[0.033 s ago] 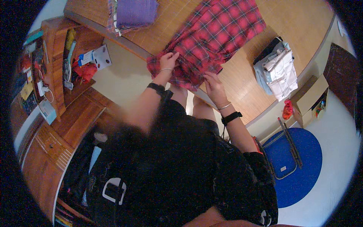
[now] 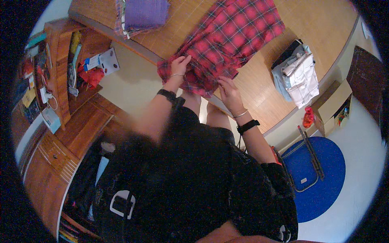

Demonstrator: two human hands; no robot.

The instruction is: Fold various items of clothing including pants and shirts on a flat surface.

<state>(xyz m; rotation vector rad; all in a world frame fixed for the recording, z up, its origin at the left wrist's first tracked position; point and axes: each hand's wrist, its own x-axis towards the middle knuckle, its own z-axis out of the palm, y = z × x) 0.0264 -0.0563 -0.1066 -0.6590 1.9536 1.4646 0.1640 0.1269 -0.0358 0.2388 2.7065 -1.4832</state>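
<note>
A red plaid shirt (image 2: 239, 34) with dark and pale lines lies spread over the wooden table, its near end bunched and hanging a little past the front edge. My left hand (image 2: 178, 69) pinches the bunched cloth at its left side. On the right, my right hand (image 2: 230, 93) grips the shirt's near edge between thumb and fingers. The folds between the two hands are crumpled, and part of the fingertips is hidden against the cloth.
Folded purple cloth (image 2: 146, 14) sits at the table's far left. To the right is a stack of folded white and grey clothes (image 2: 302, 77). A cardboard box (image 2: 330, 105) and a blue folding stool (image 2: 324, 162) stand at right, wooden shelves (image 2: 60, 73) at left.
</note>
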